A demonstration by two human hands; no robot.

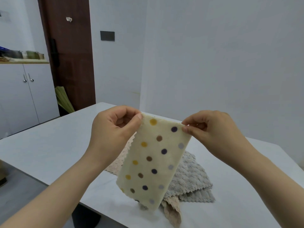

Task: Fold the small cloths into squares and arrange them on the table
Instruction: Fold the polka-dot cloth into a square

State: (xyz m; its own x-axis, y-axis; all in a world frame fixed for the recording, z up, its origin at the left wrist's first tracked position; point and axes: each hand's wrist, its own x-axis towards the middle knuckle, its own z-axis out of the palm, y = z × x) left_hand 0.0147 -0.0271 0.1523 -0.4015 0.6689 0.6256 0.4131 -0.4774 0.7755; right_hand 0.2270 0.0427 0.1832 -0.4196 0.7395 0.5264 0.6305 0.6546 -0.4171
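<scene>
The left hand [115,129] and right hand [212,129] each pinched a top corner of the cream polka-dot cloth [153,163], which hung above the white bench [49,148], long axis running downward (lower end slanting left). Grey [190,180] and beige [172,213] cloths lay beneath it.

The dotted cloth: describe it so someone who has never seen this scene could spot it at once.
On the white table lies a heap of small cloths. Above it, the left hand and right hand each pinch a top corner of the dotted cloth, which hangs down. It alone is cream with coloured dots; the grey cloth and beige cloth beneath are plain.
</scene>
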